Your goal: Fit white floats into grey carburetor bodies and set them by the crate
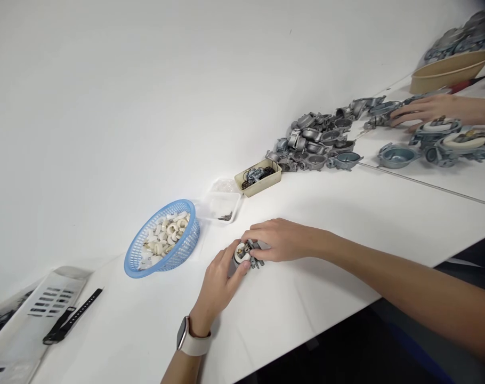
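On the white table lies a small grey metal carburetor body (257,262) with a white ring-shaped float (241,256) and a brass-coloured part on its upper side. My left hand (219,278), with a watch on its wrist, grips it from the left, thumb at the near edge and fingers at the far edge. From the right, my right hand (280,240) reaches over the carburetor, its thumb and fingertips pressed near the float's hinge side. Whether those fingertips pinch a small pin cannot be made out.
A blue basket (193,242) holds white floats. Beyond are a white tray (216,213) with small pins, a beige tray (262,186) with dark rings, and piled metal bowls (314,141). Another person's hand (430,109) works at right among carburetors. A black watch (70,320) lies left.
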